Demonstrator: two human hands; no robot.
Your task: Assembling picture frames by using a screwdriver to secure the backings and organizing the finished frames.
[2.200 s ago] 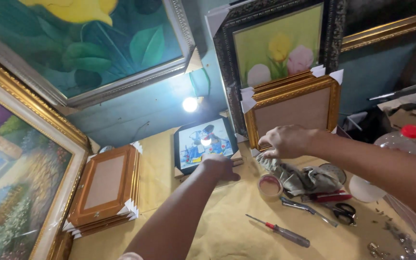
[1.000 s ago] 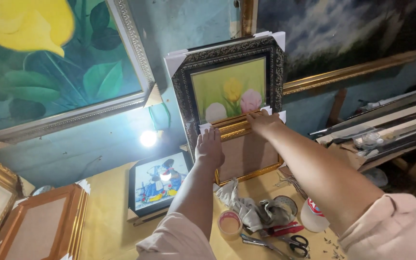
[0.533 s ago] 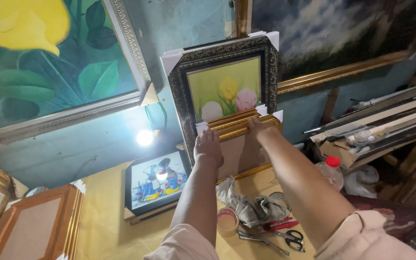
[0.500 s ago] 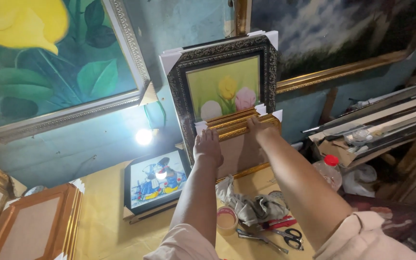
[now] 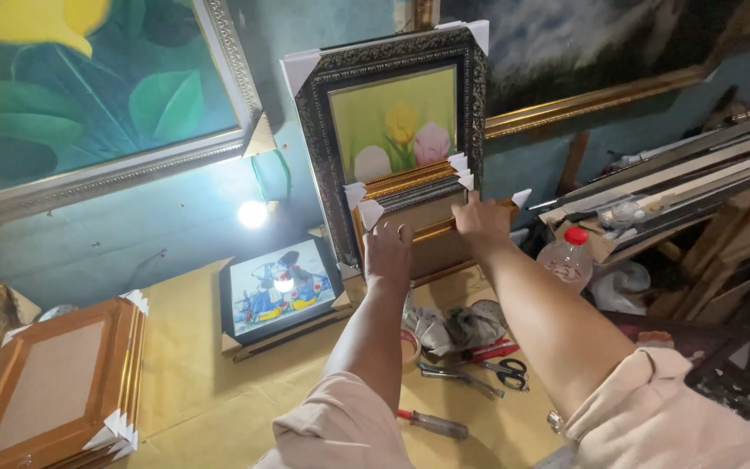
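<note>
A small stack of gold picture frames [image 5: 417,189] with white corner protectors leans upright against the wall, in front of a dark ornate frame holding a tulip painting [image 5: 392,130]. My left hand [image 5: 388,252] grips the stack's lower left side. My right hand [image 5: 482,221] grips its right side near the front frame's edge. Both arms reach forward over the yellow-covered table [image 5: 193,391].
A small black-framed picture [image 5: 278,287] leans at the table's back. A stack of gold frames [image 5: 54,391] lies at left. Scissors [image 5: 505,369], pliers, a screwdriver [image 5: 431,424], a tape roll and rags lie near my arms. A plastic bottle [image 5: 569,258] and long mouldings sit right.
Both hands moved from the table's middle up to the frames leaning at the wall and took hold of them. The view shifted closer in the last half second.
</note>
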